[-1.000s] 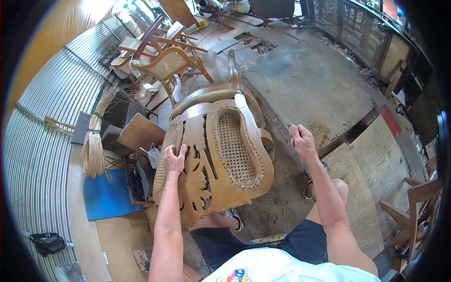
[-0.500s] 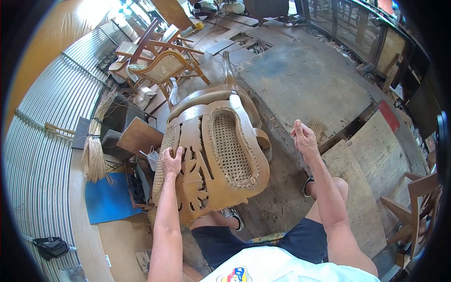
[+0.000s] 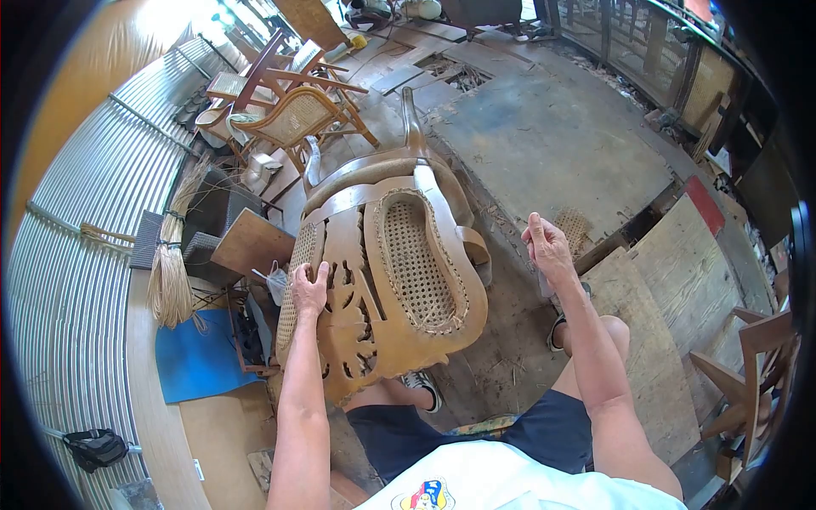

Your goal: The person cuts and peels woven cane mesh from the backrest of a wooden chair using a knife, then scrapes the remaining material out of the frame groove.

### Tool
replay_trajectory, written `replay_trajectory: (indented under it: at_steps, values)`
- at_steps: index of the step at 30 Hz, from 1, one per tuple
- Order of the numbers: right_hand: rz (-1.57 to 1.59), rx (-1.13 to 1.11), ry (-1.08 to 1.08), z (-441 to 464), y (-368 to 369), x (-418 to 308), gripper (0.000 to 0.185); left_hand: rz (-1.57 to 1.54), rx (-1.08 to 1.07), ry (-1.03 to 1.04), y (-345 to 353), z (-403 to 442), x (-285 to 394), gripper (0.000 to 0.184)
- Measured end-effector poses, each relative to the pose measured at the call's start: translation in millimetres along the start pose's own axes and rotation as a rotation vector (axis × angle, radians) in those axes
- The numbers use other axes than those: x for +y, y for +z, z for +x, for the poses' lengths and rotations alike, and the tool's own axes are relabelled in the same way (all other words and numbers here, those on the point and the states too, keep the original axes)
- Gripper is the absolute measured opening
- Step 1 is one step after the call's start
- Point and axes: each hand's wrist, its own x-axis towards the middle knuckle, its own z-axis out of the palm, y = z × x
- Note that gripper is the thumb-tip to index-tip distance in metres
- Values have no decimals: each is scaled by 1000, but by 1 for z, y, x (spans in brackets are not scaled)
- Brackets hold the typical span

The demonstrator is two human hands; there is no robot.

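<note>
A carved wooden chair (image 3: 399, 336) lies tipped in front of me, its backrest toward my lap and its legs pointing away. My left hand (image 3: 309, 290) rests on the left part of the backrest with thumb and fingers apart, beside the left cane panel (image 3: 291, 316). The right cane panel (image 3: 418, 263) has a rough, braided-looking edge. My right hand (image 3: 548, 248) is raised to the right of the chair, away from it, with its fingers curled together; whatever it may hold is too small to make out.
Cane chairs (image 3: 299, 117) are piled at the back left. A cane bundle (image 3: 170, 285) hangs at the left, above a blue sheet (image 3: 200, 357). Flat boards (image 3: 552, 140) lie on the right, with a wooden frame (image 3: 752, 374) at the far right.
My right hand has turned slightly, and its thumb now points up more. My left hand stays on the backrest. The view has shifted a little.
</note>
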Motion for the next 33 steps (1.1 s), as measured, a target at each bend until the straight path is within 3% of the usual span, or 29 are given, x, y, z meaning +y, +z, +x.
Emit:
replay_trajectory:
  at_steps: [26, 28, 33]
  values:
    - [-24, -54, -32, -3, -2, 4, 47, 28, 28, 1, 5, 2, -9, 64]
    - [-24, 27, -43, -2, 3, 3, 42, -5, -34, -24, -3, -1, 6, 64]
    - [-9, -55, 18, -3, 5, -6, 42, 31, 39, -10, -2, -3, 3, 63]
